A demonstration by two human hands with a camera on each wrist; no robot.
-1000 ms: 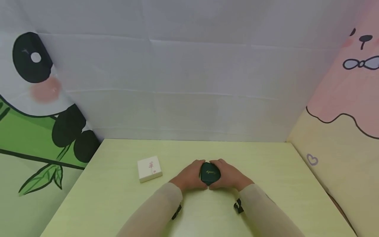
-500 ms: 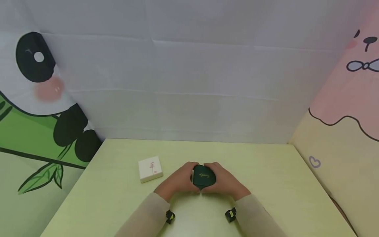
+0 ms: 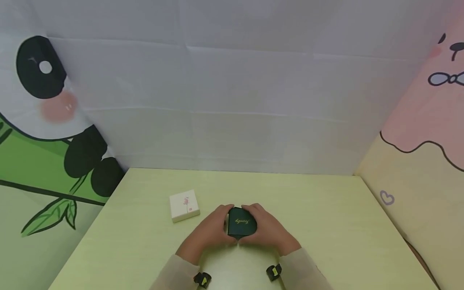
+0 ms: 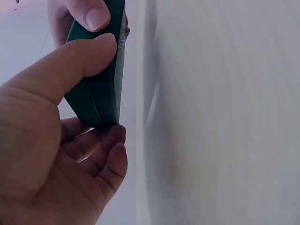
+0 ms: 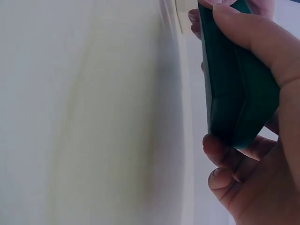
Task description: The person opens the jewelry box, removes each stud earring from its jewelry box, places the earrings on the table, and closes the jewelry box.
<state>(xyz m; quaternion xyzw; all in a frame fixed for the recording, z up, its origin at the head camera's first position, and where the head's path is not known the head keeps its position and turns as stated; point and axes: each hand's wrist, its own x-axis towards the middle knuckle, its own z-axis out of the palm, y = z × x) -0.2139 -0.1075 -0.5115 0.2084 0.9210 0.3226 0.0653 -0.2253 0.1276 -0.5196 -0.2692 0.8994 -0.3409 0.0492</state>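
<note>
Both hands hold a dark green jewelry box (image 3: pixel 242 222) with gold lettering on its top, in front of the person in the head view. My left hand (image 3: pixel 207 235) grips its left side, and my right hand (image 3: pixel 270 230) grips the right. In the left wrist view the thumb presses the near face of the jewelry box (image 4: pixel 104 101), with the other fingers curled round its end. The right wrist view has the same kind of hold on the jewelry box (image 5: pixel 229 89). It appears lifted off the table. The thumbs lie close together.
A white square box (image 3: pixel 184 205) with a pink flower print lies on the pale yellow table (image 3: pixel 308 209), left of the hands. A white sheet (image 3: pixel 235 100) hangs behind. Cartoon-printed panels stand at both sides. Dark straps (image 3: pixel 201 279) sit at the wrists.
Both hands have brought the green jewelry box nearer the person and a little to the left. Its top lettering shows more fully now. The white box has stayed in place.
</note>
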